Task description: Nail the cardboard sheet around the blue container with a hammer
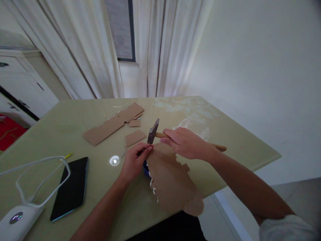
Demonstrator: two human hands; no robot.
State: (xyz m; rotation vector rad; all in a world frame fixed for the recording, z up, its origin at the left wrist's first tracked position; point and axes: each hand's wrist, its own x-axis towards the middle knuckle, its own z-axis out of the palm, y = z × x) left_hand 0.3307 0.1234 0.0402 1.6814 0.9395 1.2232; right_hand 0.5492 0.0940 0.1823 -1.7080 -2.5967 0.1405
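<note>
Left hand (132, 162) has its grip closed in a pinch at the top edge of a large brown cardboard sheet (170, 180), with the fingertips (147, 147) just under the hammer head; what exactly they pinch is too small to tell. This sheet lies on the near side of the worktop (225, 134) and hangs over its front edge. Right hand (187, 144) is wrapped fully around the wooden handle of a hammer (153, 131), whose metal head is touching or just above the sheet's edge. At far left lie a white device (15, 221), its cable (37, 177) and a dark phone (71, 187); more cardboard pieces (112, 124) rest behind the hands.
</note>
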